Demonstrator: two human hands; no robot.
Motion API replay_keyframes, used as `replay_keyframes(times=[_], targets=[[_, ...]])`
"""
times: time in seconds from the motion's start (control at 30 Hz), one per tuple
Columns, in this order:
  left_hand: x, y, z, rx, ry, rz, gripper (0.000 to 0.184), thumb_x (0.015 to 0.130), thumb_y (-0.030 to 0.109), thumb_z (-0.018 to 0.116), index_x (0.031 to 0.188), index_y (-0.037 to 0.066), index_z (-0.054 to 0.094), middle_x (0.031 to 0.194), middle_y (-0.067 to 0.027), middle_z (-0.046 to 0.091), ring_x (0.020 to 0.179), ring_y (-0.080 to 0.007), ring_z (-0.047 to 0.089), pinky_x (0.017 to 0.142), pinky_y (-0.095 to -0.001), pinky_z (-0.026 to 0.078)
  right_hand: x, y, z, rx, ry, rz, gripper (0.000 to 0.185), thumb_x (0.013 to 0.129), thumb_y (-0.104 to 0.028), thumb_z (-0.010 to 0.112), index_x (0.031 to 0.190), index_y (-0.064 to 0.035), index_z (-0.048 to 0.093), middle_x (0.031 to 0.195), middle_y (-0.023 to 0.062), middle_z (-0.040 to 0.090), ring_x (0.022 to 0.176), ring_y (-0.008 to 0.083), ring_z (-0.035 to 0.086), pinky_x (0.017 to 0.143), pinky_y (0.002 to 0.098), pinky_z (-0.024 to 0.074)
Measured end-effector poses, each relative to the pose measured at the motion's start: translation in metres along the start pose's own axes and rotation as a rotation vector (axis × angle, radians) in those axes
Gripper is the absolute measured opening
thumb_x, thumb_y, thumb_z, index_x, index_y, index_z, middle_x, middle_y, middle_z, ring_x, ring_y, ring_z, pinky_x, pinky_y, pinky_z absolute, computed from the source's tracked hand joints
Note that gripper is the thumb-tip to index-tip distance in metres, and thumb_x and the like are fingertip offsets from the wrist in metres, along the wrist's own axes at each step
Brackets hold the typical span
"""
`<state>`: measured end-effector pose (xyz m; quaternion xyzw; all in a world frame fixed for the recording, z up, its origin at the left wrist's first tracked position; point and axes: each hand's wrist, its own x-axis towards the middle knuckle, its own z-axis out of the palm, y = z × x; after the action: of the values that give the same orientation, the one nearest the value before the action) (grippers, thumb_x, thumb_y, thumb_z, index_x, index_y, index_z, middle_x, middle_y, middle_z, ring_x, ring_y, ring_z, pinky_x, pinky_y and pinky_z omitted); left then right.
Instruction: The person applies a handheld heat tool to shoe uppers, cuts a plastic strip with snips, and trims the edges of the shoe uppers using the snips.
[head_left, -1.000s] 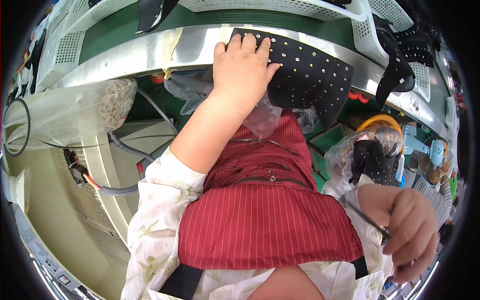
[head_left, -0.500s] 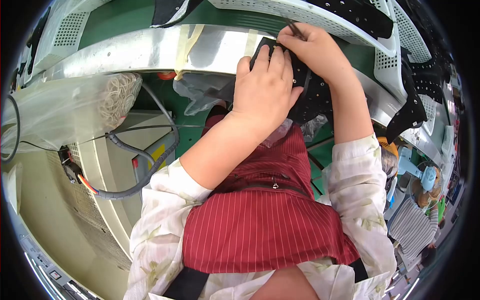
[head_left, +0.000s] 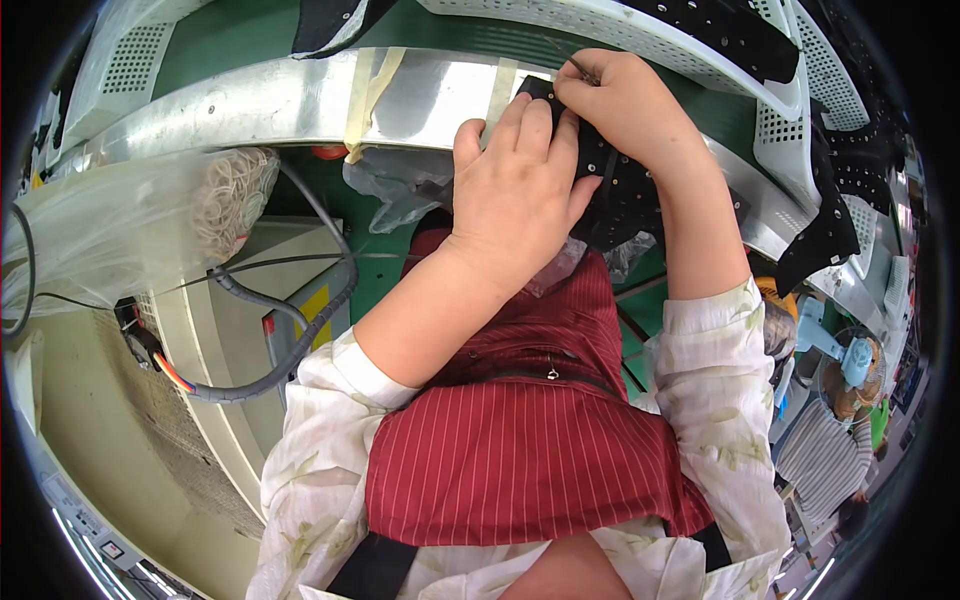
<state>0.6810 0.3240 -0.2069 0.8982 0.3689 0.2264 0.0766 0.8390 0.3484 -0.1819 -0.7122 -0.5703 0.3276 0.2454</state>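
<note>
A black cloth piece (head_left: 625,200) with small metal studs or eyelets lies over the metal table edge and hangs toward my lap. My left hand (head_left: 515,190) rests flat on its left part, fingers spread and thumb out to the side, fingertips near the cloth's upper edge. Close by on the right, my right hand (head_left: 635,105) is closed around a slim dark pointed tool (head_left: 583,70), which looks like tweezers or snips. Its fingertips are at the top edge of the cloth; the tool's working end is hard to make out.
White perforated baskets (head_left: 640,50) with black studded pieces stand along the green bench top (head_left: 460,35). Tape strips cross the metal edge (head_left: 260,100). At left are a clear bag of pale rings (head_left: 235,200) and a cable (head_left: 335,310). A fan (head_left: 850,365) and another person appear far right.
My left hand has shifted slightly left and down on the cloth. My right hand has turned a little, and less of the tool shows above its fingers.
</note>
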Motion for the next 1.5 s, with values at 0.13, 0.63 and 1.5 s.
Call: replay_keyframes(times=[0.13,0.63,1.5], targets=[[-0.001,0.000,0.001,-0.018,0.001,-0.004,0.057,0.071,0.035,0.072,0.120,0.010,0.056,0.115,-0.0114,0.048,0.108,-0.0239,0.049,0.089,-0.0399,0.034,-0.001,-0.004,0.000,-0.036,0.000,0.010,0.027,0.076,-0.020,0.056,0.085,0.0040,0.065,0.071,0.0212,0.063,0.066,0.0334,0.061,0.066,0.0378,0.0494],[0.009,0.002,-0.003,0.047,-0.072,0.044,0.057,0.072,0.037,0.070,0.115,0.004,0.055,0.125,-0.0217,0.049,0.113,-0.0300,0.046,0.092,-0.0416,0.034,-0.013,0.010,-0.016,0.008,-0.003,-0.027,0.028,0.078,-0.024,0.062,0.083,0.0040,0.065,0.067,0.0126,0.062,0.060,0.0174,0.058,0.060,0.0292,0.0470],[0.014,0.009,-0.003,0.244,-0.077,0.035,0.066,0.073,0.050,0.067,0.120,0.004,0.057,0.118,-0.0125,0.057,0.103,-0.0249,0.055,0.083,-0.0382,0.040,-0.051,0.038,-0.021,-0.165,0.230,0.056,0.027,0.081,-0.024,0.056,0.084,0.0023,0.063,0.077,0.0203,0.063,0.074,0.0370,0.061,0.068,0.0409,0.0492]])
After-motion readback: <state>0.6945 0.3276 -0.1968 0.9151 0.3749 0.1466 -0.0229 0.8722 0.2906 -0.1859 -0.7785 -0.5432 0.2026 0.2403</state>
